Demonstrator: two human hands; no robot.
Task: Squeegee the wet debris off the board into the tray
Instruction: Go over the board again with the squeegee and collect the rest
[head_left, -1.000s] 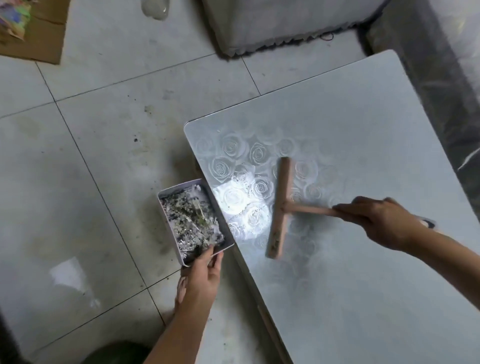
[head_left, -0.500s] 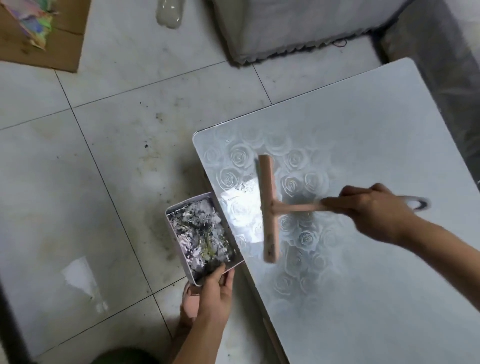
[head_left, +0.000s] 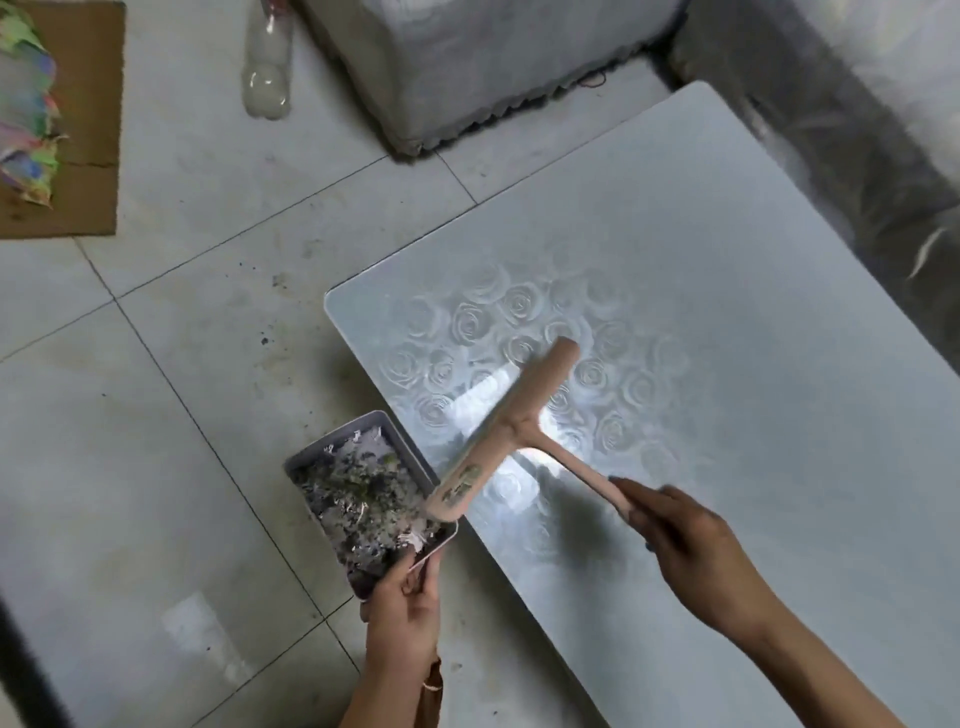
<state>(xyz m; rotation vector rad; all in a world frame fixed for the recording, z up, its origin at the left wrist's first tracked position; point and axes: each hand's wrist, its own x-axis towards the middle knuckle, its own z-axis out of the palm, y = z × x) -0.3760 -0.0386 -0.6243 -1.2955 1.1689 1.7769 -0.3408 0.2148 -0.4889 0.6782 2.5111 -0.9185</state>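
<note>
A pale board (head_left: 727, 322) with embossed roses lies at the right, wet and shiny near its left edge. My right hand (head_left: 691, 545) grips the handle of a pink squeegee (head_left: 511, 426). Its blade is tilted, and the lower end carries bits of debris and reaches over the board's left edge above the tray. My left hand (head_left: 402, 608) holds the near corner of the grey tray (head_left: 311, 457), pressed against the board's edge. The tray is full of wet grey-green debris (head_left: 363, 499).
Grey tiled floor (head_left: 156, 415) lies to the left. A plastic bottle (head_left: 267, 67) lies at the top, next to a grey cloth-covered block (head_left: 467, 62). Cardboard (head_left: 88, 130) with coloured paper scraps (head_left: 26, 104) sits at the top left.
The squeegee has swept left across the board to its edge and tilted, its lower end now over the tray. My left hand keeps the tray at the board's edge.
</note>
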